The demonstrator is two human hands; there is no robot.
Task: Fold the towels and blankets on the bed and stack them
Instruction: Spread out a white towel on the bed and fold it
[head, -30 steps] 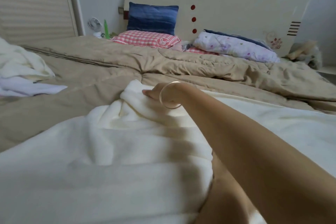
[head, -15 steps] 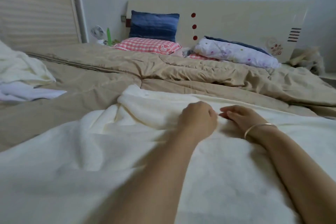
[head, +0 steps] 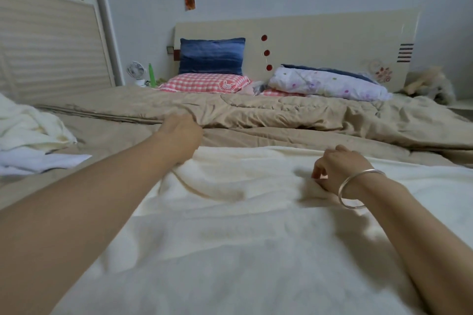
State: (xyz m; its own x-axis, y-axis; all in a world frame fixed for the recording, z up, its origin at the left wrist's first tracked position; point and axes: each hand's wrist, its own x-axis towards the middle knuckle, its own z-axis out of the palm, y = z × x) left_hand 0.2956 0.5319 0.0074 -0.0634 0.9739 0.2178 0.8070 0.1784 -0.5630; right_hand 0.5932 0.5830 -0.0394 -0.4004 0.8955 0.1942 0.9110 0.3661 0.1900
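1. Quick update: half a second back both hands were bunched together at the middle of the cream blanket's (head: 256, 238) far edge. Now they've split and slid apart along that edge.
2. Left hand (head: 182, 133) is out at the edge's left end, right where the blanket meets the fold of the tan quilt (head: 281, 112). Its fingers are hidden behind the hand, so I can't tell what its grip has.
3. Right hand (head: 337, 170) sits further right along the quilt. Its grip is curled tight, pinching a small bunch of blanket.
4. The blanket lies spread flat over the quilt's near side. My guess is she's squaring it up for the first fold.
5. There's a white towel pile (head: 30, 130) on the quilt's left side, still rumpled and unstacked.
6. No basket, bin or box in view.
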